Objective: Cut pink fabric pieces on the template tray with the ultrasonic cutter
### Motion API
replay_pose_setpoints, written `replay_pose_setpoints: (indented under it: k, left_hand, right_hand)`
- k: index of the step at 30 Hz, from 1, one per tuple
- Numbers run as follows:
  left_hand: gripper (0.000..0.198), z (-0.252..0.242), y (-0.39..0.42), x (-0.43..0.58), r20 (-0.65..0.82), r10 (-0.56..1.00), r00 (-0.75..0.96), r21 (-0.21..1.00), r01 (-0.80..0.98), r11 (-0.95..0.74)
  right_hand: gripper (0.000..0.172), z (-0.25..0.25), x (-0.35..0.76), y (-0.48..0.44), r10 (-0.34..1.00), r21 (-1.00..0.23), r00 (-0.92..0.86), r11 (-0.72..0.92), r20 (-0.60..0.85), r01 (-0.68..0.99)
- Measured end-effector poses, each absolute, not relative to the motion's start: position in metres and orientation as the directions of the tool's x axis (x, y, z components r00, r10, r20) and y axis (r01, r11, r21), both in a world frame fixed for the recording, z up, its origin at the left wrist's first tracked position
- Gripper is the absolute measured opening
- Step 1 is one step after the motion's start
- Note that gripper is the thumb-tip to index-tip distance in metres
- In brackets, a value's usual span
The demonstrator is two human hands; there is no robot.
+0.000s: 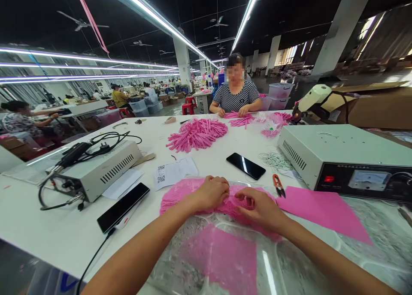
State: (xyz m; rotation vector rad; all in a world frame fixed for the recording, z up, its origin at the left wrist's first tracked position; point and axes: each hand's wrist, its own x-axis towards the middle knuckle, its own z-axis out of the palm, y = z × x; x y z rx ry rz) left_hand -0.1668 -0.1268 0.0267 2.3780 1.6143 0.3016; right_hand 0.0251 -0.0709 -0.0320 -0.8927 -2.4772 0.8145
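Observation:
Pink lacy fabric pieces (180,194) lie in a layered row near the table's front edge, on clear plastic. My left hand (214,193) rests on the middle of them with its fingers curled down; whether it pinches any fabric is hidden. Just to its right my right hand (255,204) hovers at the fabric, thumb and fingers apart in a loose curve, with nothing visible between them. A flat pink sheet (322,211) spreads to the right, and another pink piece (233,256) shows under the plastic in front of me.
Red-handled snips (278,186) and a black phone (246,166) lie beyond my hands. A second phone (123,207) and a grey box (106,168) are left; a control box (347,158) stands right. Across the table, a person handles pink strips (240,120) beside a strip pile (198,134).

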Motion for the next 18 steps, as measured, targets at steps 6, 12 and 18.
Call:
replay_pose_setpoints:
  k: [6, 12, 18]
  left_hand:
    - [0.019, 0.018, -0.127, -0.163, 0.072, 0.955, 0.289, 0.393, 0.871, -0.293]
    - [0.025, -0.005, -0.129, -0.164, 0.092, 0.981, 0.171, 0.346, 0.918, -0.193]
    - [0.027, -0.003, -0.132, -0.132, 0.186, 0.981, 0.059, 0.303, 0.946, -0.114]
  right_hand:
    - [0.02, -0.03, 0.004, -0.064, 0.722, -0.664, -0.66, 0.599, 0.207, 0.447]
    - [0.021, -0.023, 0.015, -0.051, 0.741, -0.708, -0.63, 0.574, 0.234, 0.412]
    - [0.022, -0.007, 0.031, -0.047, 0.806, -0.766, -0.535, 0.505, 0.254, 0.397]
